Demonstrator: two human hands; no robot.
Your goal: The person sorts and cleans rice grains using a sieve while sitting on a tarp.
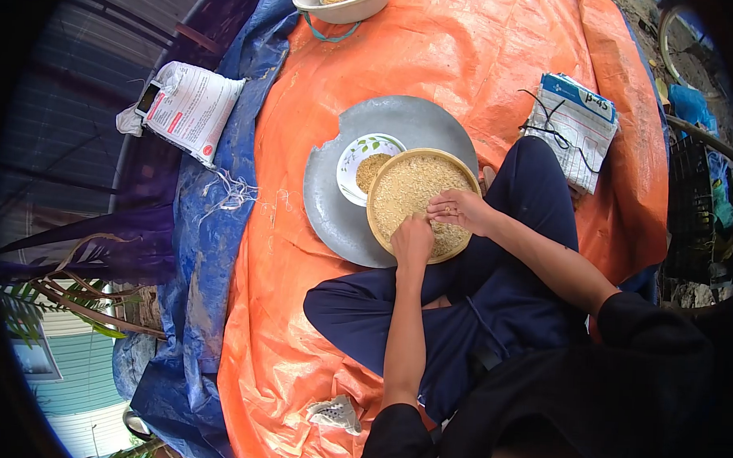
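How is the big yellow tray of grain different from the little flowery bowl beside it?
The yellow tray is much wider than the flowery bowl. The tray's rim is plain tan; the bowl is white with green leaves. The left hand and right hand rest in the tray's grain; no hand touches the bowl. Both are round, hold grain and sit on the metal platter.

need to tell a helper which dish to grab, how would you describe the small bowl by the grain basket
On the orange tarp lies a round grey metal tray. On it, beside the big yellow grain basket, sits the small bowl: white, leaf-printed rim.
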